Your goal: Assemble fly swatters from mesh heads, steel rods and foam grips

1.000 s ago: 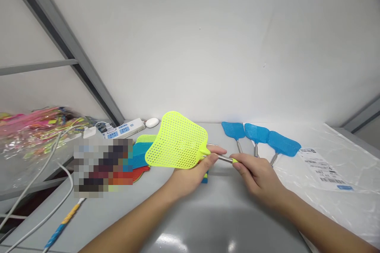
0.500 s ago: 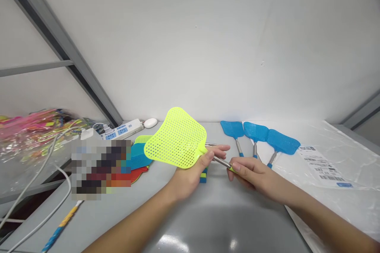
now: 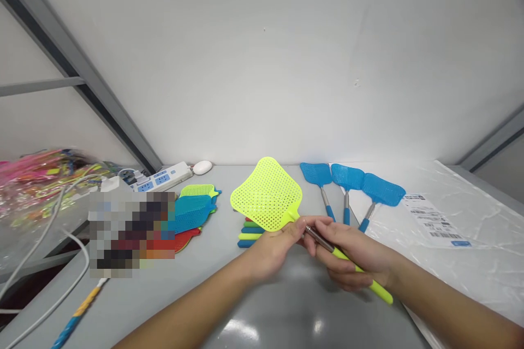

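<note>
A yellow-green fly swatter (image 3: 267,196) with a perforated head is held above the table, its head up and to the left. My left hand (image 3: 274,253) pinches it at the neck below the head. Around the metal shaft and the yellow-green handle, my right hand (image 3: 347,253) is closed, with the handle's end sticking out at lower right. Behind my left hand lies a stack of coloured handles (image 3: 249,237), partly hidden. To the right rest three blue fly swatters (image 3: 347,175) with metal shafts and blue handles.
Loose swatter heads (image 3: 190,214) in yellow-green, blue and red lie at left beside a pixelated patch. A power strip (image 3: 164,177), a white mouse-like object (image 3: 202,167) and cables are behind. A plastic bag (image 3: 470,251) covers the right side; bagged coloured items (image 3: 49,191) sit far left.
The swatter has moved right, with its head turned more upright. My right hand has shifted its grip, and the yellow-green handle now shows. The stack of handles is more visible.
</note>
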### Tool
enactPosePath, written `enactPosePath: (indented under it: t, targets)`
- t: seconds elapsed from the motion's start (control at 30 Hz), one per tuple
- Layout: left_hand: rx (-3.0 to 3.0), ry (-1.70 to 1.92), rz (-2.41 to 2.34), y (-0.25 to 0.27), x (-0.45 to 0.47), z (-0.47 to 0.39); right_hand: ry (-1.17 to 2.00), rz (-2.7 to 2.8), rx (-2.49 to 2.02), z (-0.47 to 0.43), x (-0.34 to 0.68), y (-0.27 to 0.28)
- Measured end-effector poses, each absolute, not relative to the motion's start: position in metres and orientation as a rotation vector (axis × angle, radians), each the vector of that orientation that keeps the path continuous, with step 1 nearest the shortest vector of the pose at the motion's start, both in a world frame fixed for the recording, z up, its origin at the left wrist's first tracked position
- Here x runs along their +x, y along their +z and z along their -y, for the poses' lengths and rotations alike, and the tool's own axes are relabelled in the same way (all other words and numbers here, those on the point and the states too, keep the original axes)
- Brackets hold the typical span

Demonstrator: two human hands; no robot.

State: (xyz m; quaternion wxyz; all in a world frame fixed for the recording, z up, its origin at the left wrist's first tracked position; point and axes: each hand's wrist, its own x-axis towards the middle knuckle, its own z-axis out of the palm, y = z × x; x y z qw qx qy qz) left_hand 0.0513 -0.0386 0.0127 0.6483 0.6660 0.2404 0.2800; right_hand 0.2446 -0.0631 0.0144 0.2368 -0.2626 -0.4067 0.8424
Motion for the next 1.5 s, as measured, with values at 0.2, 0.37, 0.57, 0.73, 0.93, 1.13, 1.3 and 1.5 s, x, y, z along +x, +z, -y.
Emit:
enactPosePath:
  t: [0.2,0.37,0.57,0.73,0.93,1.13,1.3,1.5]
  targets:
    - [1.413,0.701,-0.505,0.006,0.052,0.036,2.284,1.071,-0.772,0.065,0.236,0.009]
    - [1.268,0.767,-0.464,0.006,0.058,0.037,2.224,1.112,-0.812,0.063,0.235,0.011]
    - [1.247,0.839,-0.523,0.008,0.059,0.041,2.266,1.124,-0.813,0.059,0.237,0.009]
    - [1.185,0.943,-0.578,0.014,0.065,0.051,2.277,1.128,-0.712,0.06,0.236,0.009]
    - [1.156,1.074,-0.666,0.02,0.074,0.065,2.291,1.279,-0.684,0.057,0.251,0.022]
    - [1.01,1.399,-0.726,0.021,0.086,0.094,1.921,1.656,-0.834,0.071,0.239,0.058]
    - [0.82,1.558,-0.793,0.013,0.087,0.145,1.43,2.039,-0.98,0.114,0.213,0.079]
    - [0.602,1.733,-0.798,0.011,0.061,0.203,0.755,2.324,-1.018,0.176,0.184,0.062]
